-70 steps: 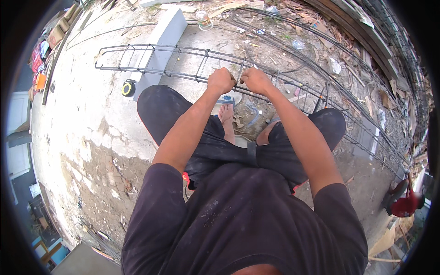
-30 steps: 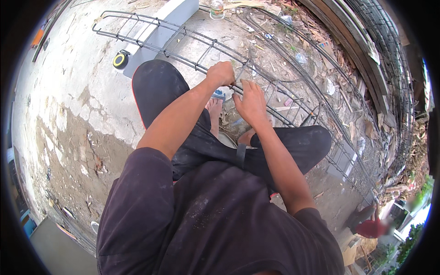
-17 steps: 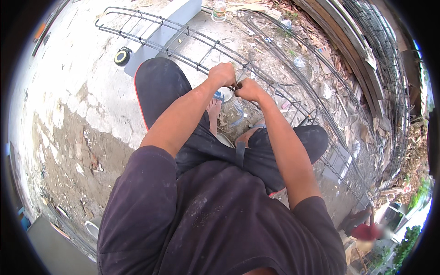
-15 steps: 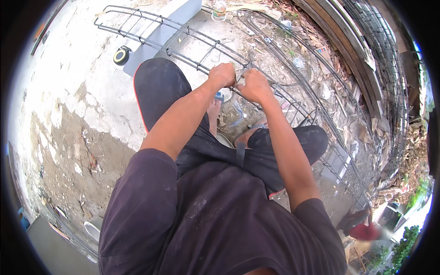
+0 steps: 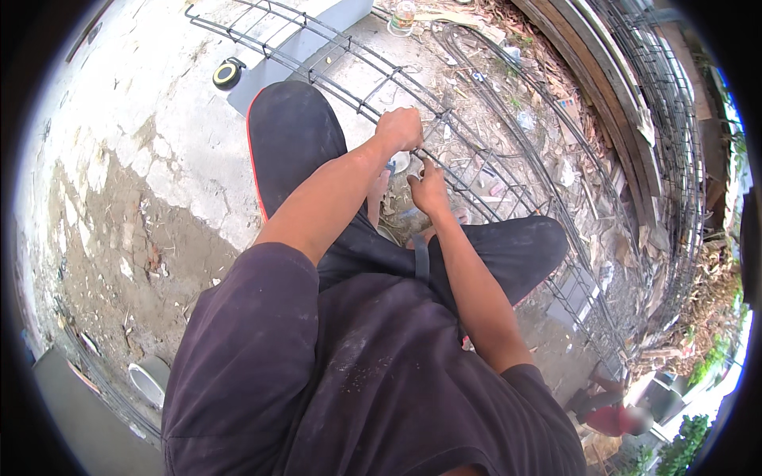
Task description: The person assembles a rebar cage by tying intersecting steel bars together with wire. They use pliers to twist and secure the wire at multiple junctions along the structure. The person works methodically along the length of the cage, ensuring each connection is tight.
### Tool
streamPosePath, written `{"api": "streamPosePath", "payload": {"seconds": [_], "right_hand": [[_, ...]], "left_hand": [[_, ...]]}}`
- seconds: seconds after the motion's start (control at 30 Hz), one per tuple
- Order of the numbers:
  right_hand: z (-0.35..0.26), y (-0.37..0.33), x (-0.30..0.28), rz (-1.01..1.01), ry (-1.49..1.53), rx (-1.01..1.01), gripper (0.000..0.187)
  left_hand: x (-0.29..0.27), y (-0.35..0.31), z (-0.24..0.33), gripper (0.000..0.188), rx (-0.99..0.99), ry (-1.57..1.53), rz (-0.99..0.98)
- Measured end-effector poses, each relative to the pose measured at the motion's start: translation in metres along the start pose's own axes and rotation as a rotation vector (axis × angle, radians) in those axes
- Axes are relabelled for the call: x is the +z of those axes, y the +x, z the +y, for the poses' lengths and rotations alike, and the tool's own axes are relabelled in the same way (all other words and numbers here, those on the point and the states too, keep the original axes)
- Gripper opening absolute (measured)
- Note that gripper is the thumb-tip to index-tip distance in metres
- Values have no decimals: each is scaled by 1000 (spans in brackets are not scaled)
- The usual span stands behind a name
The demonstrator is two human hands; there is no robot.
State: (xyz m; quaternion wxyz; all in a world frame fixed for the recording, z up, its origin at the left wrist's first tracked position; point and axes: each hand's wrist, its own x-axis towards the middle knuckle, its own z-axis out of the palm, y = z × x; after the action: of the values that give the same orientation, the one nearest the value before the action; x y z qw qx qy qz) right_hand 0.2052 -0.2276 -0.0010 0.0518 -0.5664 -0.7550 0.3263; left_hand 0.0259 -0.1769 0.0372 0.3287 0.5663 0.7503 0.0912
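A long rebar cage [image 5: 381, 86] of dark steel bars and square stirrups runs across in front of my knees, from far left to near right. My left hand [image 5: 399, 129] is closed on its near bar, close to a stirrup joint. Just below that bar is my right hand [image 5: 429, 190], fingers curled and the index fingertip up by the steel. What the right fingers hold, if anything, is too small to make out. My bent knees in black trousers are spread either side of the work.
A round yellow-and-black tape measure [image 5: 228, 74] rests beside a pale grey block [image 5: 317, 22] under the cage. Loose bars, wooden planks [image 5: 607, 95] and stacked steel cages [image 5: 675, 119] lie right. A clear plastic container [image 5: 402, 17] stands far off. Another person [image 5: 609, 420] is at lower right.
My right hand has dropped from the bar toward me, away from the left hand. The left hand stays at the cage. The whole view has shifted slightly.
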Motion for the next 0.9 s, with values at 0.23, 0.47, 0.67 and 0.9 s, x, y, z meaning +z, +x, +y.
{"api": "streamPosePath", "payload": {"seconds": [0.23,0.47,0.67,0.9], "right_hand": [[-36,-17,-29,-60,-205,-73,33],[-39,16,-102,-108,-58,-131,30],[-47,72,-109,-21,-332,-503,28],[-42,55,-105,-128,-646,-209,31]], "left_hand": [[4,-6,-7,25,146,41,22],[3,-21,-18,26,350,117,54],[16,-19,-10,21,270,75,233],[17,-15,-5,18,195,131,182]]}}
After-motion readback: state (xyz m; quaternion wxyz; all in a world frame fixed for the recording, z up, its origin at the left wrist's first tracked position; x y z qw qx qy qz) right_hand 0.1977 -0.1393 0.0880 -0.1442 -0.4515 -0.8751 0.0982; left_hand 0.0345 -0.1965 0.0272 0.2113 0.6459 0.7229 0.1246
